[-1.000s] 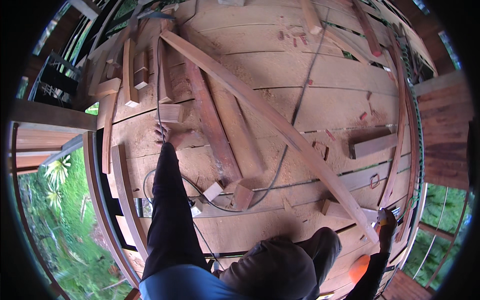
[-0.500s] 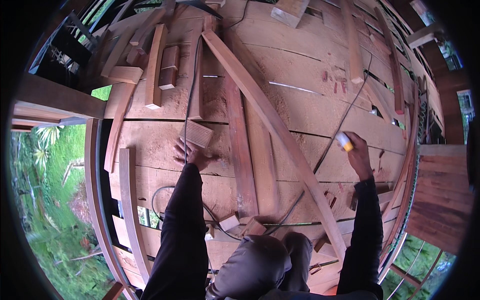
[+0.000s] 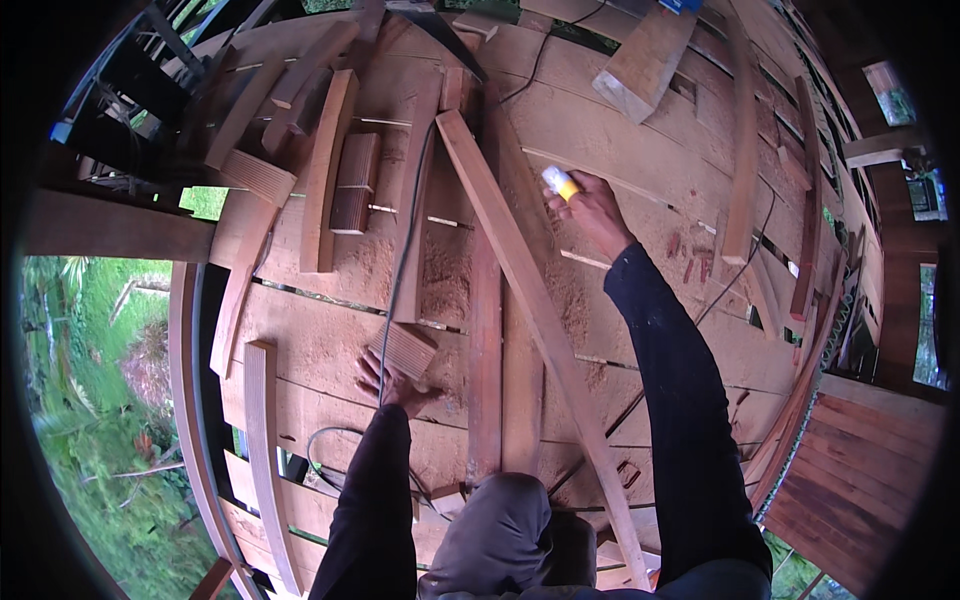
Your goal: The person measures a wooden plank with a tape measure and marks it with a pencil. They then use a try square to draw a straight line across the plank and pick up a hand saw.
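Observation:
My left hand [image 3: 398, 387] lies with its fingers spread on the plank floor, against the near edge of a short grooved wood block [image 3: 407, 348]. A black cable [image 3: 408, 240] runs across it. Farther off and to the right, my right hand [image 3: 592, 208] is closed around a small white-and-yellow bottle-like object [image 3: 560, 183], its pale end pointing left. A long squared timber [image 3: 525, 260] slants across the floor between my hands. Beside it lie a dark reddish beam [image 3: 485, 370] and a lighter board [image 3: 521, 400].
Loose wood pieces [image 3: 328, 170] and two short blocks [image 3: 354, 180] lie at the far left. A thick timber [image 3: 645, 65] stands at the far right. Sawdust and reddish scraps [image 3: 690, 258] litter the planks [image 3: 320, 350]. Gaps open between boards; greenery [image 3: 100, 400] shows past the left edge.
My right hand has swung leftward and away from me with the white-and-yellow object. The view has shifted, so the floor sits lower. My left hand stays at the grooved block.

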`<action>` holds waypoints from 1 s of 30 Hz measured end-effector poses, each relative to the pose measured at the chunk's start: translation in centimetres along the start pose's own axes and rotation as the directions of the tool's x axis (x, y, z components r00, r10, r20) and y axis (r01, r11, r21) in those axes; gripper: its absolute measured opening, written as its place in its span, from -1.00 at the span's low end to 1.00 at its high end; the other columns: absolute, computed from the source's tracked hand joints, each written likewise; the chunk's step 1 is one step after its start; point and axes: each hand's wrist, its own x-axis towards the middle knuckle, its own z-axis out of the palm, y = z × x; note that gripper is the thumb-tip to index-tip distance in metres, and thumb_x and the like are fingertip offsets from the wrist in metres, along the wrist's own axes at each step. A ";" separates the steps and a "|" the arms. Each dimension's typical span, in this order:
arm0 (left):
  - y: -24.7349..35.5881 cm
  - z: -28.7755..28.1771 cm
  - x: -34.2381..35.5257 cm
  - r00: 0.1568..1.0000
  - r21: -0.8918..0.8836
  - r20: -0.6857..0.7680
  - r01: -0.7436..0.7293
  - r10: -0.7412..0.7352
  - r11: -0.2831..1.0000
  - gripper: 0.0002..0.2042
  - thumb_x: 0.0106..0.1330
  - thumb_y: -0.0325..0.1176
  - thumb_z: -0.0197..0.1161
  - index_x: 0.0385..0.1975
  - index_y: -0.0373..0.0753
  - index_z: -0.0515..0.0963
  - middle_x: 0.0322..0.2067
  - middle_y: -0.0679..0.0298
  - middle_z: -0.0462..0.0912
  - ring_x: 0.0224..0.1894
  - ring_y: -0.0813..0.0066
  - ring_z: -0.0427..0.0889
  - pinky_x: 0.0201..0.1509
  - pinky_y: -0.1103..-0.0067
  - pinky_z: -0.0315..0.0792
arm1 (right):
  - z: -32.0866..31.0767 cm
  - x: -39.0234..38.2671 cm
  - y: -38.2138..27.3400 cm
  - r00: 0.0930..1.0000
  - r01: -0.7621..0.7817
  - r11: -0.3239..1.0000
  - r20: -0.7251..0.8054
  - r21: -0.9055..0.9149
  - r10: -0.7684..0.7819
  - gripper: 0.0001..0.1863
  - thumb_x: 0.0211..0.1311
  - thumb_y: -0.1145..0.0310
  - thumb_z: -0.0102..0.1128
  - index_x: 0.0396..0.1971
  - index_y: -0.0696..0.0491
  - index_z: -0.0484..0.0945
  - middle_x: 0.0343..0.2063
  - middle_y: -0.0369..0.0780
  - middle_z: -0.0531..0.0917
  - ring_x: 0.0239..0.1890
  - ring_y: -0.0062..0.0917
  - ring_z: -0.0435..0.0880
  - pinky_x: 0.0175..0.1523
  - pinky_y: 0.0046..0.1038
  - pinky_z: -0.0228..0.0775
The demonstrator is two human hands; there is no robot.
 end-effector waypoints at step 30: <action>1.4 -1.7 0.1 0.980 0.031 0.129 0.151 -0.154 0.988 0.40 -0.22 0.48 0.40 0.50 -0.29 -0.20 0.46 -0.26 -0.52 0.48 -0.23 -0.63 0.42 -0.11 -0.53 | 9.4 28.4 -2.9 0.939 0.005 0.995 -0.341 0.103 0.030 -0.72 0.45 0.36 -0.04 -0.22 0.18 0.64 -0.42 -0.28 0.71 -0.50 -0.64 0.66 -0.41 -0.62 0.50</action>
